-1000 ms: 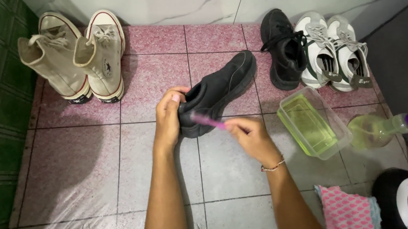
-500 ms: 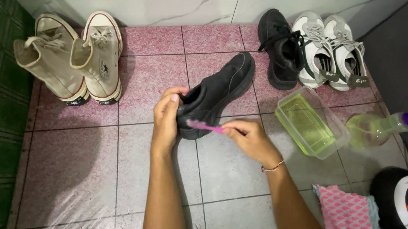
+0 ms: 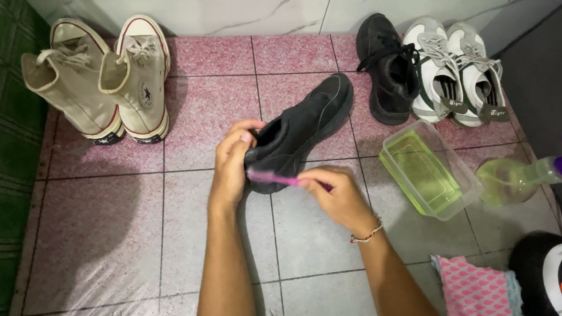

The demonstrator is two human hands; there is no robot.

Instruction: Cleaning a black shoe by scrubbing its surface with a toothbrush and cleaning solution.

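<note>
The black shoe (image 3: 302, 131) is gripped at its heel by the left hand (image 3: 232, 168). Since a second ago, the pink toothbrush (image 3: 276, 178), pinched in the right hand (image 3: 337, 197), has been drawn lower across the heel, so scrubbing appears underway.

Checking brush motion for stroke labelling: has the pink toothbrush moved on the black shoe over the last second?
Yes, slightly. The pink toothbrush in the right hand has slid down toward the heel edge of the black shoe, judged against the floor tile seam beneath.

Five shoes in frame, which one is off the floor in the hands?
The black low-top shoe at centre: left hand grips its heel, right hand holds a pink toothbrush against it. The others stand by the wall.
</note>
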